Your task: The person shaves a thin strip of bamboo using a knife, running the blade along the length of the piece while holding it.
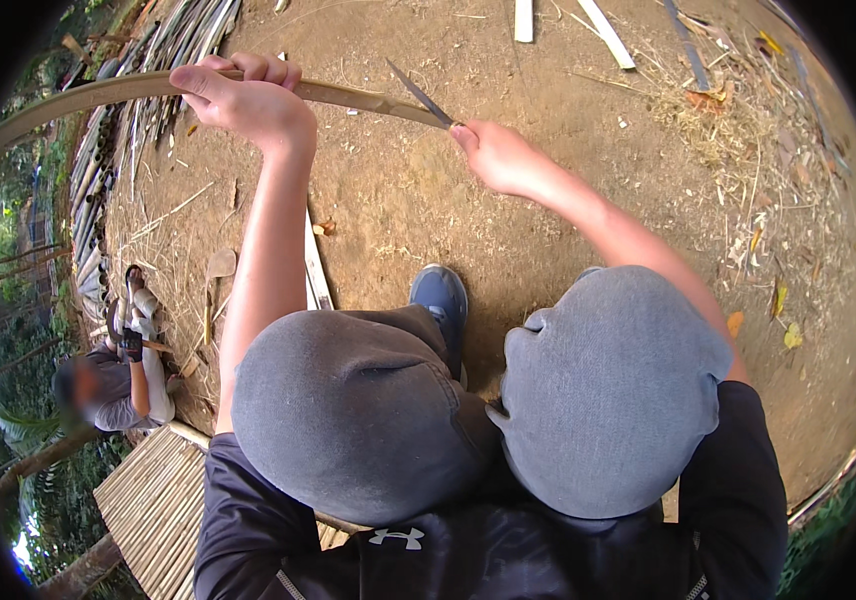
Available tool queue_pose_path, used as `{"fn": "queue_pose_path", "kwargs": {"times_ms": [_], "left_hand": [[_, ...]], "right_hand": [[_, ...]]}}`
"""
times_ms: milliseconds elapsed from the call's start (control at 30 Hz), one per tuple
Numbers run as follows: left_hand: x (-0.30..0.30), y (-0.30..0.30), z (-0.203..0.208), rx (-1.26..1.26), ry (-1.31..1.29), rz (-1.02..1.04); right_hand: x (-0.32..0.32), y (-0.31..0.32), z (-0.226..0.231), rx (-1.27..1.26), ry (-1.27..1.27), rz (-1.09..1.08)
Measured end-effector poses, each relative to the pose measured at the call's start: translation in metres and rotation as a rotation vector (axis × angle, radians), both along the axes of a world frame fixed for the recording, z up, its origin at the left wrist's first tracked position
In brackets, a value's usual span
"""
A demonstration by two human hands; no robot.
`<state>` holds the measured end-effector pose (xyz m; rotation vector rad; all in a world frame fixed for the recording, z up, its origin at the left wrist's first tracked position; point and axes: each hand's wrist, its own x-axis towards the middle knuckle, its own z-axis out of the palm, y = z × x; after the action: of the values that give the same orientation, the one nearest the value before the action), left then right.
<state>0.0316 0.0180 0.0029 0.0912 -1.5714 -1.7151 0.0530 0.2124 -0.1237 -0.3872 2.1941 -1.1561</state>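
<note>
Left hand (248, 100) clamped on strip (88, 95), long axis running left-right; right hand (498, 155) gripping knife (420, 95), blade at strip's right end.

The knife (420, 95) handle is buried inside the right hand (498, 155), the bamboo strip (98, 95) runs off into the dark left rim, and the seated person (118, 385) at the left is partly cut off and blurred.
</note>
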Motion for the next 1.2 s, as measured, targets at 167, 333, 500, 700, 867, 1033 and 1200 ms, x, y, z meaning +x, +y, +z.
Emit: {"fn": "queue_pose_path", "kwargs": {"times_ms": [167,333,500,700,867,1033,1200], "left_hand": [[0.0,0.014,0.001,0.016,0.05,-0.044],[0.004,0.011,0.004,-0.09,0.068,-0.08],[0.015,0.03,0.003,-0.089,0.106,-0.121],[0.02,0.037,0.005,-0.07,0.152,-0.131],[0.021,0.044,0.007,0.003,0.168,-0.142],[0.029,0.044,0.006,0.109,0.165,-0.108],[0.039,0.049,0.012,0.121,0.143,-0.097]], "right_hand": [[0.003,0.005,0.036,-0.038,0.14,0.048],[-0.006,0.001,0.041,0.006,0.049,0.061],[0.014,0.009,0.036,-0.02,0.013,-0.057],[0.026,0.01,0.054,-0.12,0.158,-0.045],[0.024,0.018,0.053,-0.042,0.114,-0.01],[0.034,0.018,0.032,-0.062,0.128,-0.051],[0.047,0.018,0.072,-0.078,0.078,-0.031]]}}
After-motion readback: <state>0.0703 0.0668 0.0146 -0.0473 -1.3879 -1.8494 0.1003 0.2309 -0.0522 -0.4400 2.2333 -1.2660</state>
